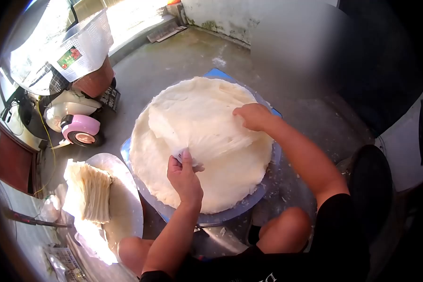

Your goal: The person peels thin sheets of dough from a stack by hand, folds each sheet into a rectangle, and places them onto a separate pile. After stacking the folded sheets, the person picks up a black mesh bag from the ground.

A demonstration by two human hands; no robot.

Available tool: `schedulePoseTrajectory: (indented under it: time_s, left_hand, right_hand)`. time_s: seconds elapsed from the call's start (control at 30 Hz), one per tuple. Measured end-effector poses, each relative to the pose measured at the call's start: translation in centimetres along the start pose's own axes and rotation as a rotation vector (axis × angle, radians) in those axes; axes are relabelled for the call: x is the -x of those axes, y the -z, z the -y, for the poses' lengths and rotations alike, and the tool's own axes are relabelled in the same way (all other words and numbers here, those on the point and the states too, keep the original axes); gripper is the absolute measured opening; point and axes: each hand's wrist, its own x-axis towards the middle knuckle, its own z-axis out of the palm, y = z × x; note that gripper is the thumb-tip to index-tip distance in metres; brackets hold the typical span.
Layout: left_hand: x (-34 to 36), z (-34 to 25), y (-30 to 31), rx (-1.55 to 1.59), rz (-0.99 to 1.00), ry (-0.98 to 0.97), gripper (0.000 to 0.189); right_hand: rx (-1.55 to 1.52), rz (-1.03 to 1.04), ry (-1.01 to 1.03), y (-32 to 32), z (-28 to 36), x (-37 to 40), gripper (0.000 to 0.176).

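Observation:
A broad round stack of thin, cream-coloured, dough-like sheets (230, 181) lies in front of me on a round greyish board (242, 210). The top sheet (197, 113) is partly lifted, its near edge drawn into creases. My left hand (185, 181) pinches a bunched bit of that edge between thumb and fingers, near the middle of the stack. At the right side, my right hand (256, 116) is closed on the sheet's edge, and the sheet is stretched between both hands. The right fingertips are partly hidden.
To the left, a folded pile of similar sheets (91, 192) sits on a pale oval board (122, 183). Beyond it stand a pink-fendered wheeled vehicle (82, 129) and a white plastic basket (87, 44). A blue surface (217, 73) shows under the round board. A dark stool (371, 188) is at right.

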Motion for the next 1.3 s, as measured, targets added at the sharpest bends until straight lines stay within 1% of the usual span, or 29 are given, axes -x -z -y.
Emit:
schedulePoseTrajectory:
  time_s: [0.07,0.1,0.17,0.2,0.27,0.33,0.37,0.43,0.47,0.53,0.57,0.63,0.67,0.73,0.83,0.87,0.9,0.97,1.0,1.03,1.07,1.1,1.17,1.2,1.23,1.3]
  left_hand:
    - [-0.3,-0.2,0.3,0.008,-0.048,-0.030,0.020]
    - [2.0,-0.6,0.0,0.038,-0.054,-0.014,0.020]
    - [2.6,-1.8,1.2,0.045,-0.069,-0.030,0.017]
    - [2.9,-2.1,1.4,0.051,-0.074,-0.036,0.017]
    - [3.9,-2.8,2.3,0.041,-0.075,0.003,0.017]
    - [4.0,-3.0,2.8,0.061,-0.074,-0.025,0.017]
    - [4.3,-3.1,3.0,0.075,-0.064,-0.039,0.016]
    - [5.0,-3.9,3.2,0.084,-0.069,-0.046,0.016]
    - [5.3,-4.4,3.2,0.098,-0.064,-0.059,0.016]
    - [6.1,-5.0,3.7,0.112,-0.057,-0.052,0.015]
    - [6.5,-5.4,4.2,0.116,-0.057,-0.044,0.015]
    - [7.5,-6.4,5.5,0.125,-0.056,-0.062,0.015]
    - [8.0,-7.0,6.2,0.129,-0.054,-0.072,0.015]
    - [9.0,-7.9,7.9,0.152,-0.082,-0.098,0.015]
    - [11.1,-10.7,9.9,0.175,-0.098,-0.125,0.016]
    - [11.9,-11.7,10.7,0.158,-0.106,-0.139,0.017]
    - [12.5,-12.5,11.6,0.139,-0.114,-0.153,0.019]
    - [13.5,-13.8,13.8,0.165,-0.081,-0.191,0.019]
    - [14.2,-14.6,14.7,0.140,-0.069,-0.215,0.023]
    - [14.7,-15.1,15.5,0.114,-0.060,-0.239,0.028]
    - [14.7,-15.2,16.1,0.142,-0.117,-0.316,0.029]
    - [15.1,-15.9,16.7,0.142,-0.122,-0.318,0.029]
    - [16.3,-18.4,18.0,0.103,-0.100,-0.427,0.029]
    - [16.6,-19.4,18.4,0.125,-0.043,-0.493,0.028]
    - [16.7,-20.0,19.8,0.154,0.003,-0.513,0.026]
    - [17.1,-22.2,20.3,0.191,0.082,-0.584,0.026]
  right_hand:
    - [0.003,-0.113,0.077,-0.5,-1.2,-0.4,0.043]
    - [0.033,-0.099,0.070,-0.1,-2.3,1.9,0.043]
    - [0.002,-0.155,0.161,-1.2,-2.7,2.1,0.042]
    - [0.008,-0.158,0.168,-0.8,-2.2,2.9,0.042]
    - [-0.244,-0.231,0.323,0.3,0.2,6.4,0.040]
    - [-0.258,-0.389,0.629,0.5,3.5,9.5,0.042]
    - [-0.256,-0.385,0.636,-0.8,5.0,10.5,0.042]
    - [0.054,-0.746,0.539,-3.3,7.6,12.6,0.036]
    - [0.062,-0.748,0.538,-4.4,7.3,12.5,0.036]
    - [-0.085,-0.570,0.291,-6.8,6.0,11.7,0.032]
    - [-0.077,-0.577,0.295,-6.8,5.8,12.2,0.032]
    - [-0.142,-0.621,0.486,-6.6,6.1,13.0,0.030]
    - [-0.139,-0.620,0.496,-6.4,6.7,13.6,0.030]
    - [-0.216,-0.550,0.578,-5.0,8.7,15.9,0.030]
    - [-0.179,-0.496,0.632,-3.0,12.2,19.2,0.028]
    - [-0.200,-0.542,0.654,-3.0,13.3,19.9,0.023]
    - [-0.198,-0.541,0.655,-2.9,14.3,20.8,0.023]
    - [-0.156,-0.529,0.712,-2.3,16.5,22.5,0.016]
    - [-0.122,-0.534,0.736,-2.1,17.5,23.4,0.012]
    - [-0.124,-0.531,0.742,-1.5,18.5,24.4,0.012]
    - [-0.139,-0.458,0.751,-0.9,19.4,25.4,0.017]
    - [-0.151,-0.385,0.758,-0.2,20.3,26.3,0.022]
    - [-0.176,-0.393,0.785,1.3,22.0,27.7,0.024]
    - [-0.210,-0.387,0.793,2.2,22.8,28.3,0.026]
    - [-0.244,-0.382,0.801,3.2,23.5,28.9,0.029]
    - [-0.265,-0.385,0.820,5.6,24.9,30.0,0.031]
